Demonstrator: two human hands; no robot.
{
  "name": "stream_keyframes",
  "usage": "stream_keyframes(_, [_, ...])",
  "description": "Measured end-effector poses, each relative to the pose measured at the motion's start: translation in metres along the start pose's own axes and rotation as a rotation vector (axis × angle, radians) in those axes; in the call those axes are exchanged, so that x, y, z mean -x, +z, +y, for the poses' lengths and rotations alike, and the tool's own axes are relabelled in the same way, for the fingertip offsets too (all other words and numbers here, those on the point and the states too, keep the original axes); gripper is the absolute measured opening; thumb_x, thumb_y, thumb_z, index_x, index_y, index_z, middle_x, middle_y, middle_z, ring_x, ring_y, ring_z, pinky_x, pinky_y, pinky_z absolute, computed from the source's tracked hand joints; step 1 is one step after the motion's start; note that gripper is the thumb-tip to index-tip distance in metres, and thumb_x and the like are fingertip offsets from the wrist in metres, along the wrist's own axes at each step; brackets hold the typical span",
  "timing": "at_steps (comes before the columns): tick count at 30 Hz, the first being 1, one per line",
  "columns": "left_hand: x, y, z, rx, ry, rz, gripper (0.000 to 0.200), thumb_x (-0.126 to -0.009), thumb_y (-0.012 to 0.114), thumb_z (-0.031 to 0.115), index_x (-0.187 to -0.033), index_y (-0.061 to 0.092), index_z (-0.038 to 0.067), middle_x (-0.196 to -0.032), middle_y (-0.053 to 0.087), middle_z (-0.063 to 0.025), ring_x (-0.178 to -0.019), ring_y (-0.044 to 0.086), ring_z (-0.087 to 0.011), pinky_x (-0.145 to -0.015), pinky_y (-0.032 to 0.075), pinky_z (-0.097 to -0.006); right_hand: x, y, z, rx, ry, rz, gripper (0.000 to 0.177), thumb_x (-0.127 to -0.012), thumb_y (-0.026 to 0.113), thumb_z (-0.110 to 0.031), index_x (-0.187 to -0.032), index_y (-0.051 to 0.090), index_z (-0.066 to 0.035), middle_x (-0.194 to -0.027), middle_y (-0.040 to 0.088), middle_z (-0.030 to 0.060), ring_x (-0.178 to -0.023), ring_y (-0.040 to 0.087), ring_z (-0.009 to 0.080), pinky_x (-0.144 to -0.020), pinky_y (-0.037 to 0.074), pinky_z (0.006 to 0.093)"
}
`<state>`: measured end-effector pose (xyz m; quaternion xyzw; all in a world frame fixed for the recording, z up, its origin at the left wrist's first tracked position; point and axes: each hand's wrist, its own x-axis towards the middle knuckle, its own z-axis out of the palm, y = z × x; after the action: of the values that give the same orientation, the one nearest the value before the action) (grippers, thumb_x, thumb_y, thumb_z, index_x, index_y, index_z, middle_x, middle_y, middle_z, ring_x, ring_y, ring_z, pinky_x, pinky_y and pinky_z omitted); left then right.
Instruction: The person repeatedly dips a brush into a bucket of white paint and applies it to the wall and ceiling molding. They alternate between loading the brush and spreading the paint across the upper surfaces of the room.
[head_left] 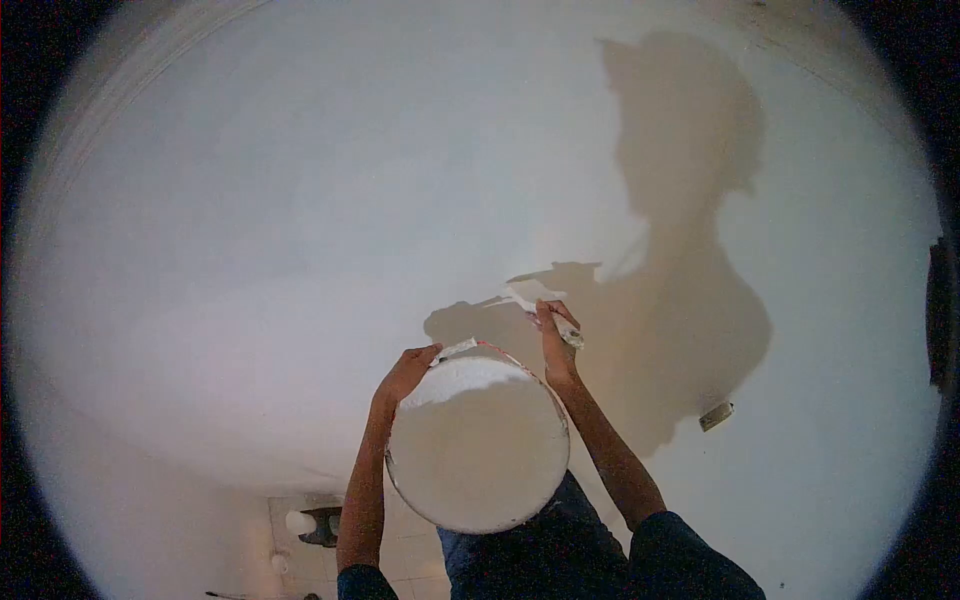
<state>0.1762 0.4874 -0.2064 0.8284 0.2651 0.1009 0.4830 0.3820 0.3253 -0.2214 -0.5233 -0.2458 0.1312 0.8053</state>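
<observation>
A round bucket point(393, 470) with white paint point(480, 450) in it hangs in front of my body, below the wall. My left hand point(408, 373) is closed at the bucket's upper left edge, around its handle point(458, 349), a whitish grip with a thin reddish wire running along the rim. Above the bucket's right side, my right hand point(556, 325) is wrapped around a flat paintbrush point(570, 333). White coats the brush, and its broad end points up and left, close to the wall.
A pale wall point(330, 200) fills most of the view and carries my shadow point(690, 250). On its right is a small switch or socket box point(716, 416). A dark object point(937, 315) shows at the far right. Tiled floor point(400, 565) lies below, with a dark and white item point(318, 525) on it.
</observation>
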Motion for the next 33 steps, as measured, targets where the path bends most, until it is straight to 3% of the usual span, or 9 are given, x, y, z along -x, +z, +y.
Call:
stream_keyframes(5, [-0.001, -0.003, 0.007, 0.0, -0.163, -0.043, 0.056, -0.09, 0.041, 0.044, -0.121, 0.05, -0.002, -0.119, 0.054, -0.0193, -0.108, 0.052, -0.0275, -0.096, 0.037, -0.0334, -0.017, 0.014, -0.011, 0.068, -0.072, 0.023, 0.023, -0.087, 0.06, -0.027, -0.081, 0.057, -0.005, -0.08, 0.056, 0.0011, -0.084, 0.056, 0.0117, -0.079, 0.043, 0.0281])
stream_keyframes(8, [0.0, -0.001, 0.001, -0.063, -0.101, -0.077, 0.047, -0.094, 0.031, 0.036, -0.126, 0.047, 0.005, -0.123, 0.05, -0.0212, -0.111, 0.048, -0.0333, -0.099, 0.035, -0.0389, -0.034, 0.035, -0.034, 0.069, -0.107, 0.026, 0.023, -0.086, 0.061, -0.026, -0.078, 0.056, -0.006, -0.078, 0.056, -0.0003, -0.083, 0.055, 0.0107, -0.079, 0.041, 0.0266])
stream_keyframes(11, [0.0, 0.001, -0.016, -0.093, 0.207, 0.036, 0.059, -0.089, 0.042, 0.046, -0.118, 0.053, -0.005, -0.114, 0.057, -0.0201, -0.104, 0.054, -0.0268, -0.091, 0.041, -0.0329, -0.052, 0.064, -0.06, 0.048, -0.192, 0.028, 0.02, -0.086, 0.061, -0.022, -0.08, 0.057, -0.004, -0.08, 0.055, -0.0007, -0.081, 0.053, 0.0096, -0.08, 0.041, 0.0256])
stream_keyframes(13, [0.007, 0.001, 0.006, 0.092, -0.034, 0.004, 0.059, -0.088, 0.043, 0.046, -0.115, 0.054, -0.005, -0.11, 0.059, -0.0201, -0.101, 0.055, -0.025, -0.086, 0.043, -0.032, -0.059, 0.081, -0.093, -0.039, -0.283, -0.017, 0.019, -0.086, 0.062, -0.021, -0.085, 0.058, -0.002, -0.084, 0.055, 0.0004, -0.083, 0.051, 0.01, -0.082, 0.04, 0.0262])
stream_keyframes(18, [0.006, 0.0, 0.006, 0.089, 0.003, 0.007, 0.058, -0.088, 0.044, 0.045, -0.116, 0.054, -0.004, -0.108, 0.06, -0.0207, -0.101, 0.055, -0.024, -0.088, 0.042, -0.0311, -0.093, 0.137, -0.182, 0.04, -0.568, 0.075, 0.021, -0.085, 0.063, -0.024, -0.084, 0.058, -0.004, -0.079, 0.055, 0.0035, -0.081, 0.051, 0.0141, -0.087, 0.038, 0.0309])
stream_keyframes(20, [0.002, 0.001, -0.005, 0.092, -0.034, -0.018, 0.058, -0.088, 0.045, 0.045, -0.117, 0.054, -0.004, -0.109, 0.059, -0.021, -0.101, 0.055, -0.024, -0.089, 0.041, -0.0308, -0.115, 0.156, -0.218, -0.046, -0.765, -0.024, 0.02, -0.086, 0.062, -0.023, -0.079, 0.058, -0.005, -0.072, 0.054, 0.0011, -0.073, 0.051, 0.013, -0.076, 0.041, 0.0283])
stream_keyframes(23, [-0.016, 0.004, -0.03, 0.047, 0.049, -0.027, 0.058, -0.088, 0.045, 0.045, -0.118, 0.053, -0.004, -0.111, 0.058, -0.0206, -0.101, 0.055, -0.0239, -0.09, 0.04, -0.0309, -0.109, 0.167, -0.263, -0.197, -0.669, -0.203, 0.022, -0.085, 0.063, -0.029, -0.086, 0.06, -0.007, -0.084, 0.061, 0.0014, -0.077, 0.056, 0.0108, -0.076, 0.042, 0.025])
stream_keyframes(30, [-0.006, 0.005, -0.031, -0.264, 0.252, 0.093, 0.057, -0.089, 0.045, 0.045, -0.117, 0.054, -0.004, -0.112, 0.058, -0.0196, -0.101, 0.054, -0.0236, -0.089, 0.041, -0.0314, -0.097, 0.188, -0.31, -0.16, -0.805, -0.15, 0.02, -0.088, 0.056, -0.022, -0.08, 0.057, -0.003, -0.075, 0.054, 0.0013, -0.075, 0.05, 0.0121, -0.074, 0.04, 0.0263])
stream_keyframes(33, [0.003, 0.0, 0.001, 0.122, -0.091, -0.017, 0.057, -0.089, 0.044, 0.044, -0.117, 0.054, -0.004, -0.109, 0.059, -0.0189, -0.099, 0.055, -0.0241, -0.088, 0.041, -0.0313, -0.117, 0.19, -0.293, -0.108, -0.82, -0.142, 0.021, -0.087, 0.059, -0.026, -0.083, 0.058, -0.005, -0.08, 0.057, 0.0019, -0.075, 0.053, 0.0113, -0.073, 0.042, 0.0264])
